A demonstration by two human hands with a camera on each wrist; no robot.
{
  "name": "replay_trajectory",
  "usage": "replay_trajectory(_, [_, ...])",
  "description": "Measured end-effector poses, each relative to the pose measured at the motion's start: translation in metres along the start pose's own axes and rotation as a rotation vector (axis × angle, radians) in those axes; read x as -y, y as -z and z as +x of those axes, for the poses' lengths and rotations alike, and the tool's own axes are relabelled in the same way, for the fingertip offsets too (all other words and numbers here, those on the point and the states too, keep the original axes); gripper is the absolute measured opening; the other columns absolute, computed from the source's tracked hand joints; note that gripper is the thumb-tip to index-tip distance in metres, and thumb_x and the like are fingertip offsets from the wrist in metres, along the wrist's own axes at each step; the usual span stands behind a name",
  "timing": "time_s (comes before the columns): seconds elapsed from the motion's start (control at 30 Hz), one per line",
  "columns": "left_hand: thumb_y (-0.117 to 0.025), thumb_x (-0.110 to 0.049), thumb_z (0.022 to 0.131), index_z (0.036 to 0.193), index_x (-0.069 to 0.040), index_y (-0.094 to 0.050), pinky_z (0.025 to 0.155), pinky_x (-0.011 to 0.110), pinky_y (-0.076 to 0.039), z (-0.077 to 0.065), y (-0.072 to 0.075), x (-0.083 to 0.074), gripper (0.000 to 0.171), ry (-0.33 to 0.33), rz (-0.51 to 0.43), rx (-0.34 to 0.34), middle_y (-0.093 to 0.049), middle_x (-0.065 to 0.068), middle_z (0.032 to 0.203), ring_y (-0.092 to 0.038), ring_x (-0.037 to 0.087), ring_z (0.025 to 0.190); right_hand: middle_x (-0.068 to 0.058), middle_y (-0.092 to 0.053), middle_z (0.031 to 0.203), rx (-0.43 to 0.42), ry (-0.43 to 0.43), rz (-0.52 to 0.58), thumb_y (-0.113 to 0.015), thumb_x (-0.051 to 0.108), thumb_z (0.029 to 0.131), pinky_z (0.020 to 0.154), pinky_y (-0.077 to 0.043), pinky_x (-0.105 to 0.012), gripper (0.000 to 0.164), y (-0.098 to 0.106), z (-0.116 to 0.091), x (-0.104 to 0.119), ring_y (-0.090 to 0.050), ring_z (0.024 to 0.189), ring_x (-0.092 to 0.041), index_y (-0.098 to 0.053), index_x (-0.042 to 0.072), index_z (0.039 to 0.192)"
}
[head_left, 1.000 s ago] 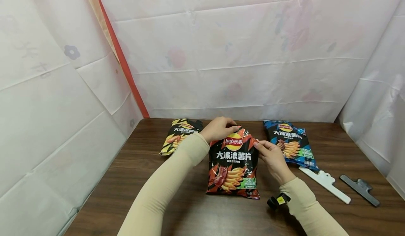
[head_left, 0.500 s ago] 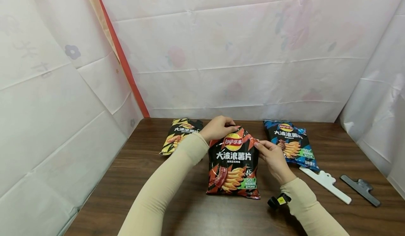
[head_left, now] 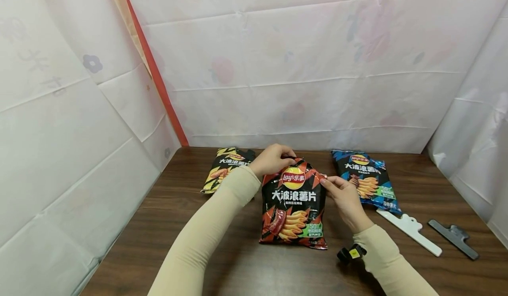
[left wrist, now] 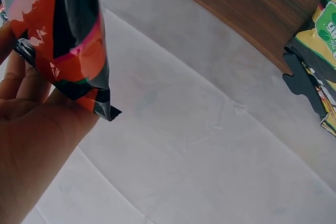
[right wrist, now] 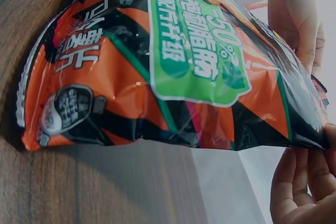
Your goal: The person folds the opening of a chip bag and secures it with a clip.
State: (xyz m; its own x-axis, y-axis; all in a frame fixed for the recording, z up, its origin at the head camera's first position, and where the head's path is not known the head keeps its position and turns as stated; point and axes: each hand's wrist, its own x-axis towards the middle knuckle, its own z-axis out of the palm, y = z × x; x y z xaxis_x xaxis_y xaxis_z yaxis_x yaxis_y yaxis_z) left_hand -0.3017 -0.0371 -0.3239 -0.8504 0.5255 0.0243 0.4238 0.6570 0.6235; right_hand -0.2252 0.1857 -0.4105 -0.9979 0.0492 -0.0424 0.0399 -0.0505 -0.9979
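A red-and-black chip bag (head_left: 291, 207) stands nearly upright with its lower edge on the wooden table. My left hand (head_left: 274, 160) grips its top edge near the left corner, thumb in front; in the left wrist view that hand (left wrist: 39, 114) has several fingers behind the bag's top (left wrist: 73, 51). The upper right corner is pinched between thumb and fingers of my right hand (head_left: 344, 198). The right wrist view shows the bag's green label (right wrist: 197, 45) close up, with right-hand fingers (right wrist: 304, 182) at its edge.
A yellow chip bag (head_left: 222, 169) lies behind my left arm, a dark clip (left wrist: 303, 82) at its end. At the right lie a blue chip bag (head_left: 363, 177), a white sealing clip (head_left: 410, 233) and a dark grey sealing clip (head_left: 454, 238). Pale cloth walls (head_left: 301, 80) enclose the table.
Both hands keep their hold on the red-and-black chip bag, which stays in place. The view has shifted very slightly.
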Motion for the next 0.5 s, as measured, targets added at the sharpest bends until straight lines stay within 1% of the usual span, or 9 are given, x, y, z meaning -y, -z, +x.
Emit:
replay_trajectory(0.13, [-0.06,-0.02,0.099,0.11,-0.014,-0.071,0.071,0.027,-0.047,-0.0011,-0.0005,0.0002,0.017,-0.008,-0.031,-0.008,-0.071,0.001,0.099,-0.061,0.012,0.077,0.015,-0.067,0.089,-0.013,0.001,-0.015,-0.065,0.024,0.095,0.08,-0.055,-0.02,0.012,0.0009,-0.0003,-0.0009,-0.066,0.087,-0.001,-0.071,0.014,0.094])
replay_trajectory(0.2, [-0.06,-0.019,0.099,0.107,-0.014,-0.072,0.071,0.026,-0.048,-0.0014,-0.0007,0.0006,0.015,-0.017,-0.046,-0.015,-0.071,0.0,0.097,-0.062,0.011,0.078,0.015,-0.067,0.088,-0.025,0.003,-0.028,-0.066,0.024,0.095,0.079,-0.054,-0.019,0.012,0.0009,-0.0007,-0.0005,-0.065,0.086,-0.001,-0.072,0.015,0.092])
replay_trajectory(0.33, [-0.06,-0.018,0.099,0.105,-0.015,-0.072,0.069,0.025,-0.048,-0.0025,-0.0011,0.0019,0.014,-0.04,-0.059,-0.031,-0.072,0.0,0.094,-0.062,0.011,0.076,0.015,-0.065,0.086,-0.042,0.014,-0.065,-0.067,0.025,0.095,0.077,-0.054,-0.018,0.014,0.0013,-0.0022,0.0009,-0.064,0.084,0.0,-0.072,0.013,0.093])
replay_trajectory(0.5, [-0.06,-0.017,0.098,0.104,-0.015,-0.073,0.07,0.025,-0.048,-0.0036,-0.0015,0.003,0.014,-0.06,-0.061,-0.06,-0.073,0.002,0.095,-0.062,0.01,0.077,0.015,-0.064,0.085,-0.026,0.05,-0.116,-0.066,0.026,0.095,0.078,-0.054,-0.018,0.02,0.0027,-0.0041,-0.0003,-0.063,0.085,-0.001,-0.072,0.007,0.099])
